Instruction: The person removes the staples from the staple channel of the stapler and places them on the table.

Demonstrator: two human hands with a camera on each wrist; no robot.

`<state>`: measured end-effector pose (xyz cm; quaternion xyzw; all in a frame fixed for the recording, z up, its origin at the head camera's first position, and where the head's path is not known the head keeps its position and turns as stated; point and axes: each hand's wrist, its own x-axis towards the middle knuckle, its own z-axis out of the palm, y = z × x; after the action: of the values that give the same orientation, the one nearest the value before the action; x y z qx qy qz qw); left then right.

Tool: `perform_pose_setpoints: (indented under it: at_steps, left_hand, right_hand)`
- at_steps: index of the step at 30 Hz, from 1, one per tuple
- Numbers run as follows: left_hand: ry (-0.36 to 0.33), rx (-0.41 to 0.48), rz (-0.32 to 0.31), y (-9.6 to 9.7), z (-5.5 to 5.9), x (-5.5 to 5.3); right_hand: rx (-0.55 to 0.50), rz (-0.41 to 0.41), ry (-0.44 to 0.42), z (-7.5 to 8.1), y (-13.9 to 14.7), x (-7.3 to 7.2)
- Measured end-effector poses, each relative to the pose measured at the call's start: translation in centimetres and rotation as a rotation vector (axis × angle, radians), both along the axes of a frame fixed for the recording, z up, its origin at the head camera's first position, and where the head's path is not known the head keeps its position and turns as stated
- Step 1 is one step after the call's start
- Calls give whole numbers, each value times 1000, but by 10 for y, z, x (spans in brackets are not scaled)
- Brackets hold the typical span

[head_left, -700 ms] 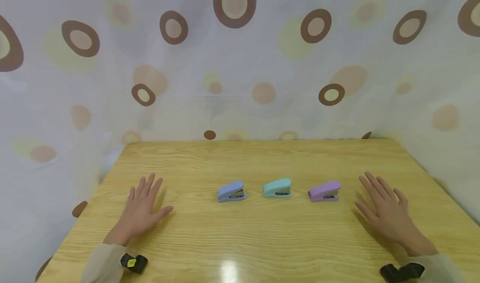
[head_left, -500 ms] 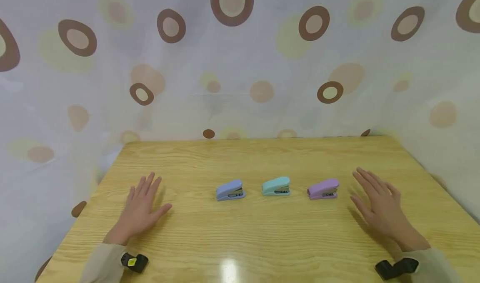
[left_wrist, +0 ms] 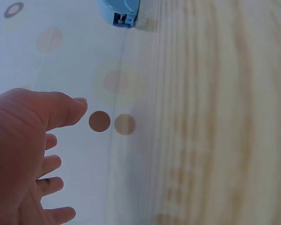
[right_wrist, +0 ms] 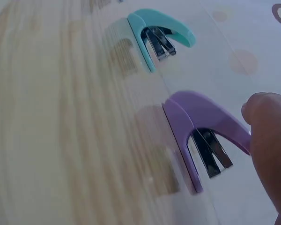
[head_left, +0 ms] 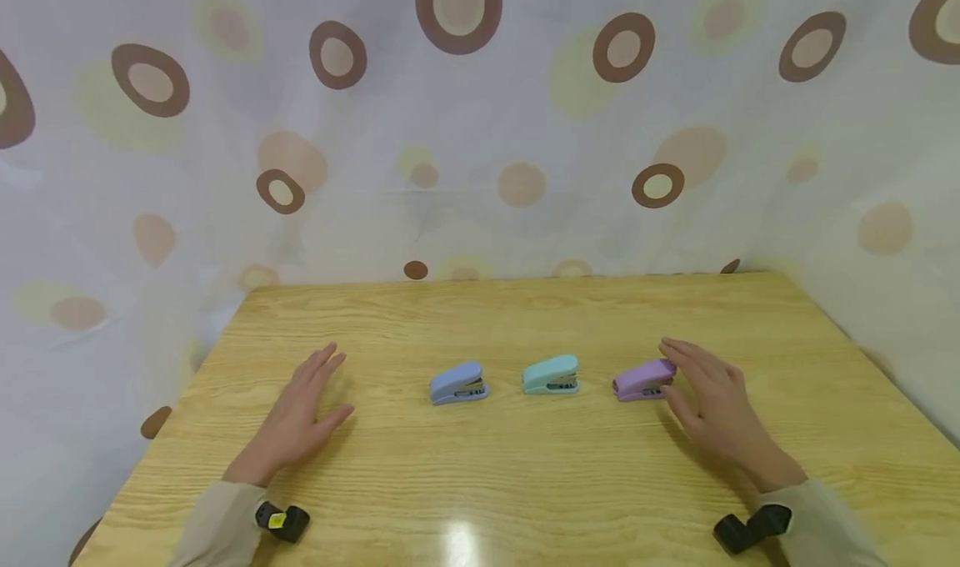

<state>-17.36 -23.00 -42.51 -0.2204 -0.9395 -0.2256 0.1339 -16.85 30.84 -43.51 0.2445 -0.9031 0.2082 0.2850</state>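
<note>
Three small staplers stand in a row across the wooden table: a blue stapler (head_left: 458, 383), a mint-green stapler (head_left: 551, 375) and a purple stapler (head_left: 642, 381). My right hand (head_left: 712, 404) hovers at the purple stapler's right end, fingers extended and thumb apart, covering part of that end in the head view. In the right wrist view the thumb (right_wrist: 271, 140) overlaps the purple stapler's top arm; contact cannot be told. My left hand (head_left: 300, 413) is held over the table's left side, fingers loosely extended, holding nothing. The blue stapler (left_wrist: 119, 11) shows at the left wrist view's top.
The wooden table (head_left: 487, 475) ends at a patterned cloth (head_left: 480, 233) behind and at both sides. A black wrist camera (head_left: 283, 521) sits on the left sleeve, another black camera (head_left: 752, 529) on the right.
My right hand has moved left to the purple stapler. My left hand has turned and shifted slightly to the right. The staplers stay where they were on the table.
</note>
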Motion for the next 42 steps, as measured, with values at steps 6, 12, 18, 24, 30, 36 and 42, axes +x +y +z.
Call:
perform_pose_setpoints:
  at_steps: [6, 12, 18, 24, 30, 36, 42]
  left_hand:
    - [45, -26, -78, 13, -6, 1]
    - [72, -37, -126, 31, -9, -7]
    - [59, -31, -149, 47, -9, -13]
    - [22, -35, -169, 61, -9, -17]
    - [1, -42, -186, 75, -8, -21]
    - [-25, -42, -181, 85, -3, -19]
    - [-51, -28, -187, 93, 1, -18]
  right_hand:
    - [-4, 41, 1, -5, -15, 2]
    - [-15, 70, 74, -8, -29, -3]
    - [-8, 70, 219, -7, -44, -16]
    - [-25, 96, 201, -2, -53, -21]
    - [-16, 120, 189, -3, -64, -27]
    - [-7, 155, 166, -6, -84, -28]
    - [41, 182, 158, -6, -103, -30]
